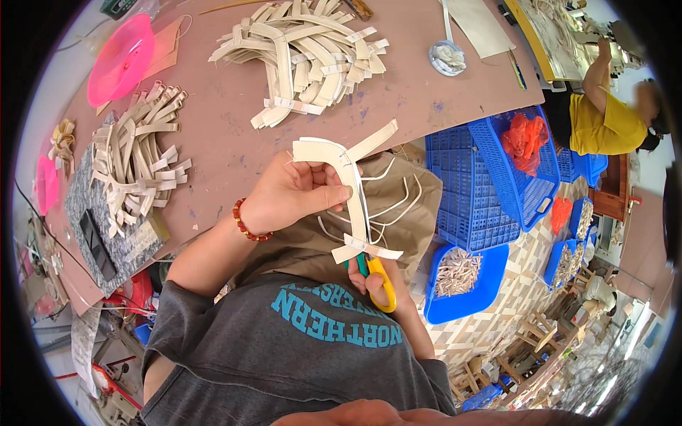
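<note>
My left hand [305, 190] is closed on a cream strap piece [349, 176], pinching it between thumb and fingers above my lap. The piece is a curved, stitched band with a crossing strip at each end. Below it, my right hand [365, 281] grips scissors [384, 285] with yellow and green handles. Their blades are mostly hidden behind the strap's lower end, so I cannot tell if they touch it. Several thin cream trimmings [392, 206] lie on the brown cloth [419, 186] over my lap.
Cream strap pieces form a large pile [312, 60] and a smaller pile [138, 160] on the brown table [220, 142]. A phone [98, 245] lies at left. Blue crates [469, 192] and a blue tub [490, 284] stand at right. A person in yellow [604, 124] sits beyond.
</note>
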`<state>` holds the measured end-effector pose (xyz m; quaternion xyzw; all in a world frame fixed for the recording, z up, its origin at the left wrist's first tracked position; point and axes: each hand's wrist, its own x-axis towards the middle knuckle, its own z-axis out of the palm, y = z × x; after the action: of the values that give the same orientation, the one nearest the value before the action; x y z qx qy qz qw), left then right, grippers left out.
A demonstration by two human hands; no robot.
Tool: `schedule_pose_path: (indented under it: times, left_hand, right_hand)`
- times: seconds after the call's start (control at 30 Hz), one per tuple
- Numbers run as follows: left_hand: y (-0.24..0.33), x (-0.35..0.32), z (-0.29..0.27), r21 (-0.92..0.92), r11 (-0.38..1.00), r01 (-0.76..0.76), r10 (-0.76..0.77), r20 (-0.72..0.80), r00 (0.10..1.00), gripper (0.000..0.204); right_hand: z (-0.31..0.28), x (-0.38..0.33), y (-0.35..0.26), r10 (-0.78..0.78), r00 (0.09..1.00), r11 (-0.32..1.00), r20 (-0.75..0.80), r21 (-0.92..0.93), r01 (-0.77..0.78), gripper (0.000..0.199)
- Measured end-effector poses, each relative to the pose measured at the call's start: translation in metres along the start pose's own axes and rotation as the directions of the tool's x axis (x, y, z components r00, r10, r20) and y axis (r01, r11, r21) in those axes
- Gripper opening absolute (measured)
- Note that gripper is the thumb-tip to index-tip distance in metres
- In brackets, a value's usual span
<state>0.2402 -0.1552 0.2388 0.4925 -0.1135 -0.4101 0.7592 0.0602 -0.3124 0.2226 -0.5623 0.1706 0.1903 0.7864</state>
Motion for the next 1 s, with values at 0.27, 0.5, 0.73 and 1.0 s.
schedule_pose_path:
  times: [0.27, 0.5, 0.73, 1.0]
  left_hand:
    - [0.005, 0.000, 0.001, 0.032, 0.999, 0.012, -0.014, 0.036, 0.999, 0.017]
    - [0.005, 0.002, 0.000, 0.025, 1.000, 0.007, -0.009, 0.069, 0.998, 0.028]
    - [0.009, 0.011, -0.011, -0.055, 0.998, 0.030, -0.027, 0.040, 0.999, 0.022]
    - [0.009, 0.015, -0.019, 0.114, 0.984, -0.138, 0.116, 0.180, 0.977, 0.016]
  right_hand:
    - [-0.004, -0.001, -0.002, 0.041, 0.999, 0.999, 0.031, -0.025, -0.040, 0.035]
    - [-0.006, 0.000, 0.006, 0.063, 0.998, 0.997, 0.011, -0.049, -0.063, 0.020]
    - [-0.006, 0.002, 0.005, 0.011, 1.000, 0.992, 0.028, -0.128, -0.007, 0.045]
    - [-0.004, 0.001, 0.006, 0.022, 0.999, 0.995, 0.027, -0.098, -0.019, 0.035]
